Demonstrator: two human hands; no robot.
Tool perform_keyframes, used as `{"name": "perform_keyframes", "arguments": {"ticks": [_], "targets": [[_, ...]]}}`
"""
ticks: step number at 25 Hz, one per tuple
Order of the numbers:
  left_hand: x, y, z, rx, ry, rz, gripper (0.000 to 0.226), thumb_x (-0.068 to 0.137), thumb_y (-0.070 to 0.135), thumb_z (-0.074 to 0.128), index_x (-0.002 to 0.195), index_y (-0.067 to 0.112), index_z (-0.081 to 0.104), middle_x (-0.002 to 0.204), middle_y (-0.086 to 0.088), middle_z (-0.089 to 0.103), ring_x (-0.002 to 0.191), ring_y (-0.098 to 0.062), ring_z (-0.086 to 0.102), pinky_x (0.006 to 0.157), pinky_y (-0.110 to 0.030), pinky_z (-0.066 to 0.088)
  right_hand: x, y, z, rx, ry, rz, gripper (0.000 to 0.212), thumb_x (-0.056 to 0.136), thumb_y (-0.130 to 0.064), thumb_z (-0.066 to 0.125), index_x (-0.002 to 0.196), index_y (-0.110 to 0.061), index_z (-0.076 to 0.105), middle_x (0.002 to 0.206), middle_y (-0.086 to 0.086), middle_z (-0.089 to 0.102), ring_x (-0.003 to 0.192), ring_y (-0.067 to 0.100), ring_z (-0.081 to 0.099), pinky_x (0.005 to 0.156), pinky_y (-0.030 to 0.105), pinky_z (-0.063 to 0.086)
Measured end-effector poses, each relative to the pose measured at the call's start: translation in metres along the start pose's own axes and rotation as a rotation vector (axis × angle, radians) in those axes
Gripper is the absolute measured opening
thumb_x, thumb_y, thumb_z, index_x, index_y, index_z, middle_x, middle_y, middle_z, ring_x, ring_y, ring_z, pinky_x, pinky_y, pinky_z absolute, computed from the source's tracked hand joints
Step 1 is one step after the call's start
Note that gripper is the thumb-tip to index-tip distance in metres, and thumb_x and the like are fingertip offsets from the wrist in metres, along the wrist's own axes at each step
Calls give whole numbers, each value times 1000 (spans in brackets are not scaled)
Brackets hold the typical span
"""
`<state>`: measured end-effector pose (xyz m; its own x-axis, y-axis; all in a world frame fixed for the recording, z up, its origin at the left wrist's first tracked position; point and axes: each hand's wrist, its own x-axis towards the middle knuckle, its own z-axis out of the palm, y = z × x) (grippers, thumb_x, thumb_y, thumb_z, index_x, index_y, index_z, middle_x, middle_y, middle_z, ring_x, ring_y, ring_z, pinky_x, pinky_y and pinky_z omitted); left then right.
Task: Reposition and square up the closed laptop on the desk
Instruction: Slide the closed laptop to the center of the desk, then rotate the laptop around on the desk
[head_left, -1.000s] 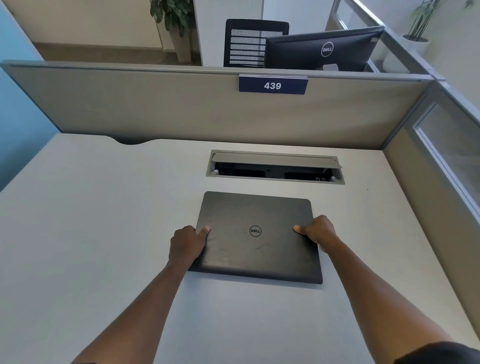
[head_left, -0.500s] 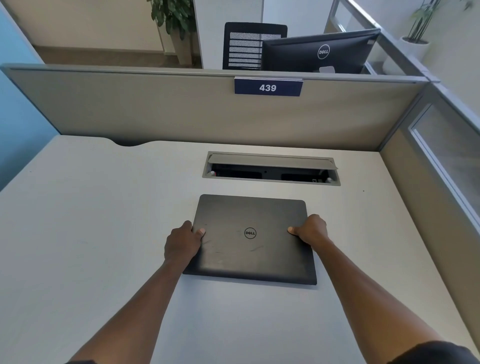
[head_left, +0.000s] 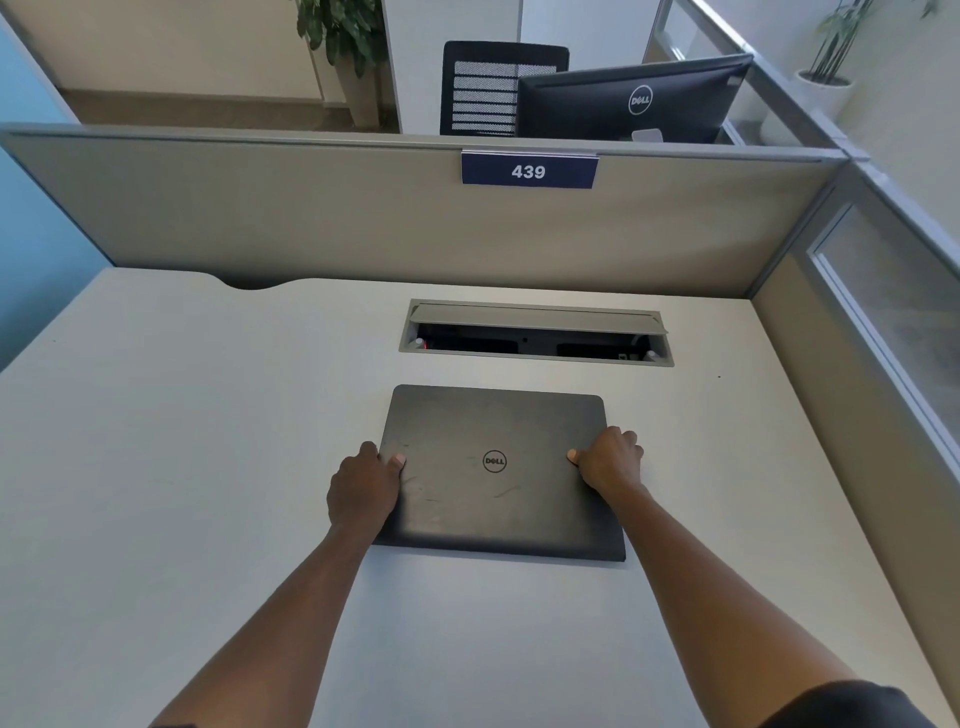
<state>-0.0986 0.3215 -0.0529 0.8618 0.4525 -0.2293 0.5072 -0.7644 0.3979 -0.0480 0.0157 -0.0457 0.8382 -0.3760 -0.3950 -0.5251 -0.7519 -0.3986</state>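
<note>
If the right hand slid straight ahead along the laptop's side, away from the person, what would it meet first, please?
Probably nothing close: ahead of the right hand lies bare desk, passing just right of the cable tray opening. The partition panel would likely come first, though depth is hard to judge.

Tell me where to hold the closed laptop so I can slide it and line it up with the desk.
Hold the laptop by its two short side edges, about midway along, one hand coming in from each side. It lies flat and wide, so opposite grips probably steer its rotation best. The left hand and right hand already sit there, thumbs on the lid, so the hands need no shift.
</note>
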Motion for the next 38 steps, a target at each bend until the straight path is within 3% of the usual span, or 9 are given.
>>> {"name": "perform_keyframes", "arguments": {"ticks": [3, 7, 17, 23, 25, 28, 31, 33, 38], "targets": [[-12, 1, 5, -78, 16, -77, 45, 92, 46, 50, 109, 5, 54, 110, -19, 61, 102, -41, 59, 77, -43, 46, -8, 2, 2, -23, 19, -31, 59, 92, -35, 67, 133, 2, 47, 135, 20, 46, 125, 37, 45, 102, 45, 43], [-25, -6, 6, -175, 19, -127, 43, 91, 45, 54, 107, 5, 56, 110, -18, 61, 104, -40, 58, 83, -45, 48, -16, 4, 2, -40, 47, -58, 58, 95, -33, 62, 134, 5, 44, 137, 21, 44, 126, 38, 43, 101, 46, 44], [-50, -31, 3, -232, -53, -181, 46, 87, 42, 62, 110, 3, 56, 113, -19, 62, 106, -40, 59, 89, -43, 48, -41, 10, 20, -154, 54, -161, 79, 100, -42, 43, 154, 5, 9, 158, 20, 21, 138, 38, 32, 109, 50, 36], [-80, -26, 5, -755, 44, -594, 53, 89, 36, 64, 122, -2, 46, 125, -22, 57, 111, -40, 59, 88, -42, 49, -47, 12, 23, -119, 80, -167, 79, 97, -43, 49, 153, 2, 17, 159, 20, 22, 143, 39, 28, 117, 49, 29], [-87, -24, 4, -843, -63, -701, 49, 93, 38, 59, 119, -3, 50, 110, -21, 62, 89, -37, 65, 74, -40, 54, -48, 11, 22, -117, 122, -214, 74, 96, -40, 51, 151, 0, 24, 156, 19, 28, 142, 37, 30, 117, 49, 28], [-110, -12, 2, -974, -478, -682, 28, 96, 35, 54, 91, 8, 58, 78, -10, 63, 54, -24, 59, 49, -24, 48, -50, 0, 19, -110, 136, -313, 65, 95, -37, 54, 146, -2, 34, 151, 18, 37, 138, 37, 38, 115, 48, 34], [-126, 1, 10, -936, -779, -562, 32, 98, 35, 54, 90, 6, 62, 81, -10, 71, 67, -25, 68, 65, -32, 55, -49, -18, 18, -151, 90, -401, 58, 95, -35, 56, 140, -1, 41, 144, 18, 46, 131, 37, 44, 109, 47, 39], [-127, 8, 16, -961, -831, -523, 33, 98, 34, 54, 97, 2, 64, 88, -13, 72, 76, -27, 70, 76, -35, 56, -45, -29, 18, -186, 58, -443, 55, 95, -35, 57, 137, -2, 44, 140, 17, 48, 129, 36, 46, 107, 47, 40], [-123, 19, 26, -1004, -860, -503, 32, 98, 33, 53, 98, 3, 65, 92, -13, 73, 80, -26, 71, 71, -32, 58, -30, -54, 17, -233, 20, -496, 47, 95, -34, 58, 130, -4, 48, 136, 17, 51, 125, 36, 48, 103, 47, 41]]}}
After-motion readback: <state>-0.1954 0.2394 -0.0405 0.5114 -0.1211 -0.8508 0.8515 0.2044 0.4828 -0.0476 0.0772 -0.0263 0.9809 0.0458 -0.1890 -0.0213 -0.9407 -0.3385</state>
